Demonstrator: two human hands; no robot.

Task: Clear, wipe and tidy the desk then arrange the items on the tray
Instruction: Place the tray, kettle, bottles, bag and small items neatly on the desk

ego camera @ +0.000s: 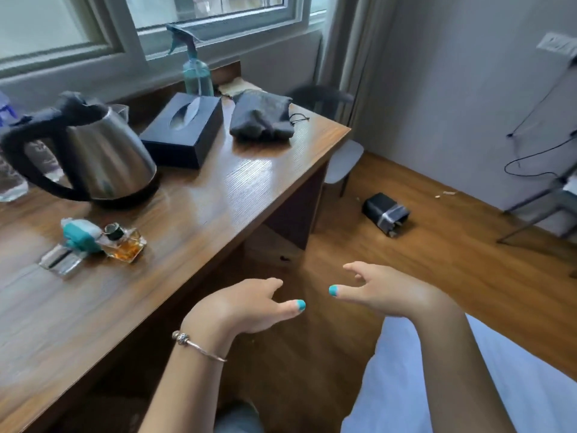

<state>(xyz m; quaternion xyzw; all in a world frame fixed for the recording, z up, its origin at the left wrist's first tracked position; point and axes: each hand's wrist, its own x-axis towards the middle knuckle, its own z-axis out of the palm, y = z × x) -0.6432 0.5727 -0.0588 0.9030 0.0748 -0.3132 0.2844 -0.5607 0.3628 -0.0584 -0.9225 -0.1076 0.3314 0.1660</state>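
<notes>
Wooden desk [218, 189] carries many items, and no tray is visible in this view, so I cannot tell where the tray is. Both hands hang over the floor, just off the front edge of the desk, and they hold nothing: the left hand [249, 307] has relaxed fingers with the thumb pointing right, and the right hand [384, 292] is released too, with loosely bent fingers. On the desk stand a steel kettle [103, 154] at the left, a dark tissue box [184, 129] beside it, a grey pouch [262, 117] near the far corner, and a spray bottle [195, 70] behind the box. Nearer to the person lie a small perfume bottle [125, 245], a teal and white object [79, 234] touching it, and a clear flat piece [61, 260]. I judge that clearing has hardly begun. To do it well, it seems best to lift the small loose things first, taking the glass perfume bottle upright with a firm grip, then the bigger items, so the surface is bare before spraying and wiping.
</notes>
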